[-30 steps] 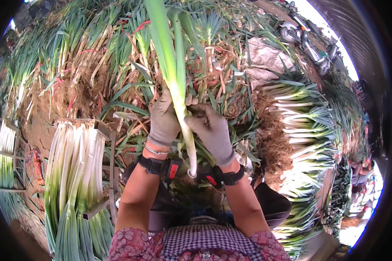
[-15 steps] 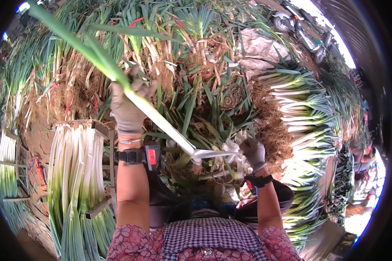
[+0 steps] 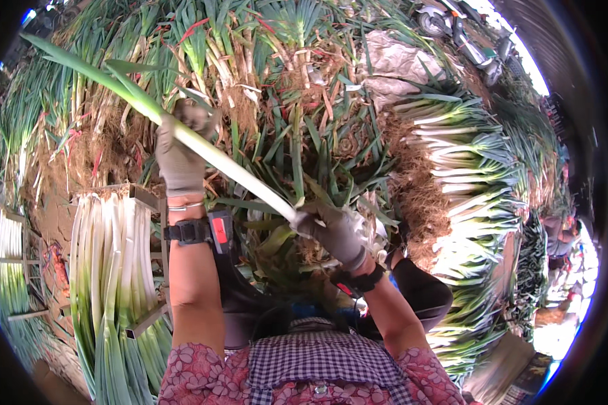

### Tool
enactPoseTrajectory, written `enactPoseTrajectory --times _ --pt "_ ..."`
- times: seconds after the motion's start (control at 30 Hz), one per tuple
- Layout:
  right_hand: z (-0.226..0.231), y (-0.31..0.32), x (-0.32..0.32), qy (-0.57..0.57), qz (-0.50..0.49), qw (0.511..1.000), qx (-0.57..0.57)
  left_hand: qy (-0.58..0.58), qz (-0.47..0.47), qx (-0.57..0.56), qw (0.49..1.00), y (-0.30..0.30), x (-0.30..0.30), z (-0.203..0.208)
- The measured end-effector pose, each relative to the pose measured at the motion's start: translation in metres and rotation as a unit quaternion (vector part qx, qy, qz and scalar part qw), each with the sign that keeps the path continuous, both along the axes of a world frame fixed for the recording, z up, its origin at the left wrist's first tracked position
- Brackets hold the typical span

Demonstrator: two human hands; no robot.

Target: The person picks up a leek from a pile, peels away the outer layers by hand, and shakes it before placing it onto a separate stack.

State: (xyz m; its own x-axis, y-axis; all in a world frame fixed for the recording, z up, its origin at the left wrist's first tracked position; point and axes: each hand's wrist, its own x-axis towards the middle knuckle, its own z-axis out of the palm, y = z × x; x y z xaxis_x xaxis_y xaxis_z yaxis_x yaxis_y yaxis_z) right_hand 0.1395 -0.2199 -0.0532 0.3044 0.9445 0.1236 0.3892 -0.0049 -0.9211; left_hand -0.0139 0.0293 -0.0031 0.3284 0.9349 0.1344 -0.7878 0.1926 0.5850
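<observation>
A single long leek (image 3: 233, 169) slants across in front of me, green leaves to the upper left and white root end to the lower right. My left hand (image 3: 182, 145), in a knit glove, is wrapped around its upper shank. Closed at the white root end is my gloved right hand (image 3: 336, 236), its fingertips on the stalk. Below the stalk lies a heap of stripped leaves and pale skins (image 3: 370, 223), partly covered by the right hand.
A metal rack (image 3: 145, 196) at my left holds a stack of clean white leeks (image 3: 108, 236). A long row of rooted leeks (image 3: 459, 182) lies to the right. Tied bundles (image 3: 230, 64) with muddy roots fill the far side, beside a crumpled pale sack (image 3: 398, 64).
My right hand has moved left from the end of a pulled white skin strip to the leek's root end. The strip no longer hangs from the stalk. The left hand has shifted slightly left.
</observation>
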Motion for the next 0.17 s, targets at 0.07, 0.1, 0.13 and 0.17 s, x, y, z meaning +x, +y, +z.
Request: enactPoseTrajectory --times 0.07,0.1,0.13,0.17 --pt "0.014 0.013 -0.007 -0.002 -0.013 1.000 0.005 0.062 -0.049 -0.062 0.995 -0.007 0.003 -0.015" --pt "0.015 0.015 -0.007 -0.009 -0.027 0.999 0.032 0.034 -0.072 -0.078 0.994 -0.001 0.002 -0.031" --pt "0.013 0.015 -0.004 -0.014 -0.042 0.997 0.058 0.033 -0.067 -0.077 0.994 0.003 0.001 -0.041" --pt "0.012 0.018 -0.004 -0.014 -0.037 0.997 0.059 0.049 -0.053 -0.119 0.990 0.008 -0.001 -0.050"
